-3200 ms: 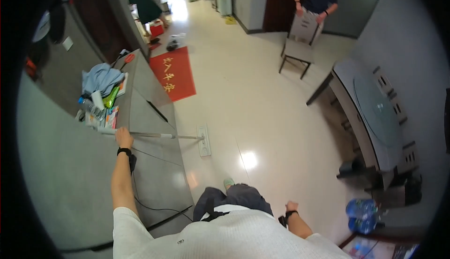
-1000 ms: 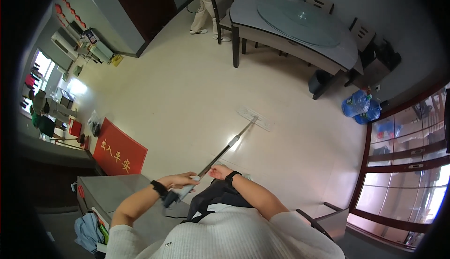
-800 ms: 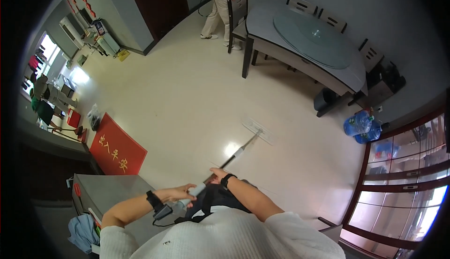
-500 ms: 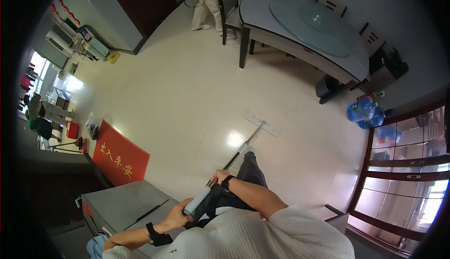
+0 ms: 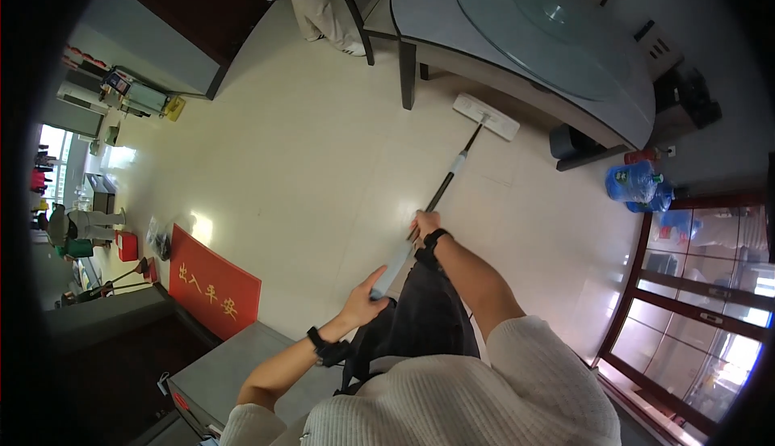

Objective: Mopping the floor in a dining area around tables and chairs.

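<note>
A flat mop [image 5: 449, 178] with a long black and pale grey-blue handle slants away from me across the floor. Its white rectangular head [image 5: 498, 125] lies on the tiles by the near side of the round-cornered table. My left hand [image 5: 365, 301] is closed round the upper grip of the handle. Lower on the pole, my right hand [image 5: 425, 224] wraps round the dark section. Both wrists wear black bands.
The table [image 5: 420, 10] carries a glass turntable, with a chair [image 5: 363, 6] and a standing person [image 5: 315, 10] beside it. Water bottles [image 5: 632, 182], a dark bin [image 5: 571, 144] and a glass-fronted cabinet [image 5: 678, 284] stand right. A red mat [image 5: 211, 276] and grey cabinet [image 5: 242, 373] are left.
Both hands have pushed forward with the mop, and its head has slid farther off, up to the table's edge. The person by the chair has shifted left in view.
</note>
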A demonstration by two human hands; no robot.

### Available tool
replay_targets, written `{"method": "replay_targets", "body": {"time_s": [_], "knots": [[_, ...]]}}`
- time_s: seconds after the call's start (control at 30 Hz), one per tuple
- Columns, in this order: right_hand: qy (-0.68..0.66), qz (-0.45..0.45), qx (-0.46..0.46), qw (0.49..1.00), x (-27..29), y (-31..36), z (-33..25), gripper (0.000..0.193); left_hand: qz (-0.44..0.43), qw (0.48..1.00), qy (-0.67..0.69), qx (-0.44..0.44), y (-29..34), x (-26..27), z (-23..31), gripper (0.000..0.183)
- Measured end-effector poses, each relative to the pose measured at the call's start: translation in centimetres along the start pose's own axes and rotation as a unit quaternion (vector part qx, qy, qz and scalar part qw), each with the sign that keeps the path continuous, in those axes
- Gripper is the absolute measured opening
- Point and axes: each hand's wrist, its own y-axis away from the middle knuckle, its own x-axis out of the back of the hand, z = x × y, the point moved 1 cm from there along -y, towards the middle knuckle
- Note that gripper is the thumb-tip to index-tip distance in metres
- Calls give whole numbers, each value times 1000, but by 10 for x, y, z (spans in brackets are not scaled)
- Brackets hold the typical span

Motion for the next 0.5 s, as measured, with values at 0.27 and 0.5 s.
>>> {"method": "replay_targets", "body": {"time_s": [0.27, 0.5], "knots": [[-50, 38, 13, 998, 24, -131, -112, 24, -42, 984, 167, 51, -180, 4, 60, 46], [118, 102, 24, 987, 3, -158, -95, 23, -18, 981, 181, 62, -181, 15, 43, 42]]}}
